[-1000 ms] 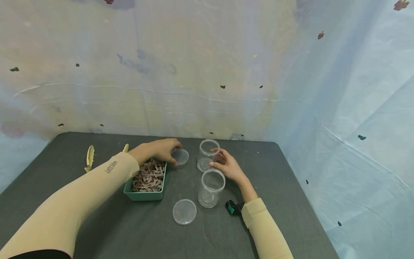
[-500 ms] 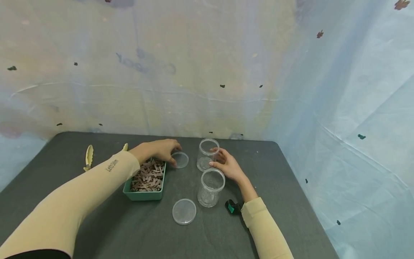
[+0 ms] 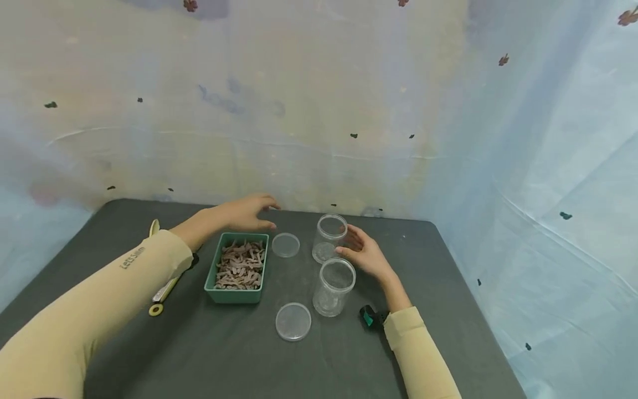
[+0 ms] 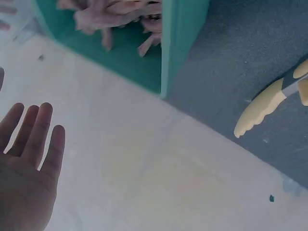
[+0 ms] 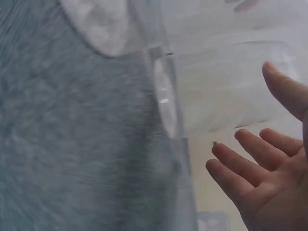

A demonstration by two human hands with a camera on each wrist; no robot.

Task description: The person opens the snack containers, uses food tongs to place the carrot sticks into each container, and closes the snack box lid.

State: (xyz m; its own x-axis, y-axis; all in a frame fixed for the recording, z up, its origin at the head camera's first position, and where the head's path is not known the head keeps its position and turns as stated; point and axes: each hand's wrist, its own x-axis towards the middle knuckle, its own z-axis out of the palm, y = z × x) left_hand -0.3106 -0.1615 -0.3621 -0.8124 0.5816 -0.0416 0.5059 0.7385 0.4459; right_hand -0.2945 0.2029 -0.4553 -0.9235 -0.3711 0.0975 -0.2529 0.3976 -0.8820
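My left hand [image 3: 244, 213], its fingers spread, hovers beyond the far edge of a green tub [image 3: 233, 297] and holds nothing. Brownish-pink strips [image 3: 240, 266] fill the tub; their kind is unclear. Just right of it lies a clear round lid [image 3: 286, 245]. My right hand [image 3: 366, 252] is beside the far clear jar [image 3: 329, 238], thumb and fingers loosely about its right side. In the right wrist view those fingers are fairly straight and not closed on the jar. A second clear jar [image 3: 334, 288] stands nearer, with another lid [image 3: 293, 321] at its left. Both jars are uncovered and upright.
Yellow-tipped tongs [image 4: 262, 108] lie left of the tub, partly hidden by my left forearm in the head view. A small black device [image 3: 369, 317] with a green patch sits by my right sleeve. A pale plastic sheet [image 3: 309, 111] hangs behind the table.
My left hand has moved up and left, away from the lid beside the tub, uncovering the tub. The lid stays on the table. The right hand keeps its place, while the head view has shifted slightly.
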